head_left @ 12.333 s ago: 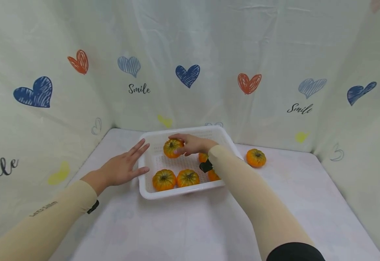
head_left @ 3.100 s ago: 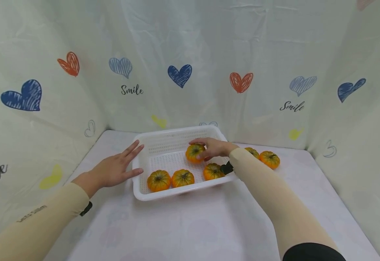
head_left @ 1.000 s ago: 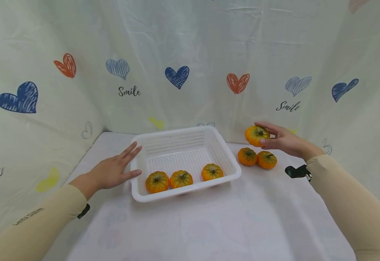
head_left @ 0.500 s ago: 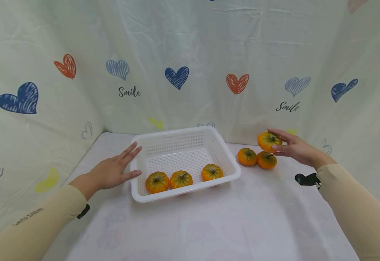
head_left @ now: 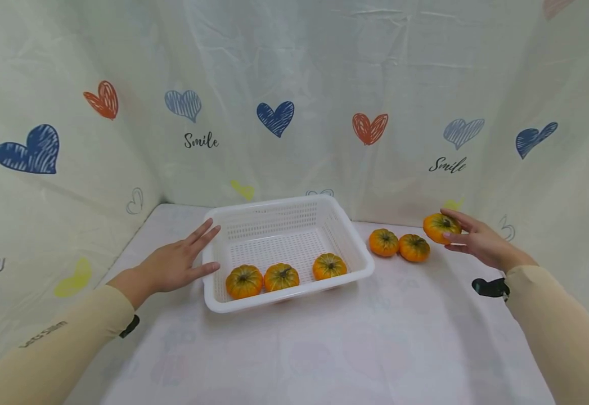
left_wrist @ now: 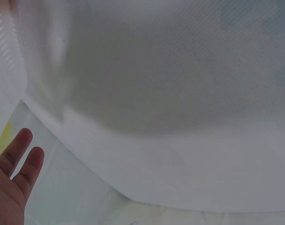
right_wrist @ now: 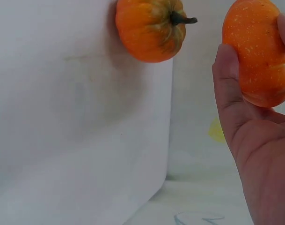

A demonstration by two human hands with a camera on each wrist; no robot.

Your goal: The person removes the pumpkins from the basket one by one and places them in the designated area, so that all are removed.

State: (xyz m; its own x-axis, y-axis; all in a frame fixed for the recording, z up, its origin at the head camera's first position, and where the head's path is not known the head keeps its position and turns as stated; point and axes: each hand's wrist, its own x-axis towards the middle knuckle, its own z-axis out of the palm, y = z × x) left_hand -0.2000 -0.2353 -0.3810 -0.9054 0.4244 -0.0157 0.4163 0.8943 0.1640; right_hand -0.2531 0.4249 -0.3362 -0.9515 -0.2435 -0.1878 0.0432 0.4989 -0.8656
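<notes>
My right hand holds a small orange pumpkin between thumb and fingers, raised over the table's right part. In the right wrist view the held pumpkin shows its smooth orange underside against the fingers. Just left of it, two more pumpkins sit side by side on the table. My left hand has its fingers spread at the left rim of a white perforated plastic basket. Inside, along the basket's front wall, lie three pumpkins, two close together and one apart to the right.
A white cloth covers the table. Behind and at both sides hangs a pale curtain printed with hearts and "Smile", close to the table's back edge. Dark wrist straps are worn on both forearms.
A pumpkin has gone from the basket to the right in my right hand, past the two on the table; over the last second it moved further right and lower. My left hand stays at the rim.
</notes>
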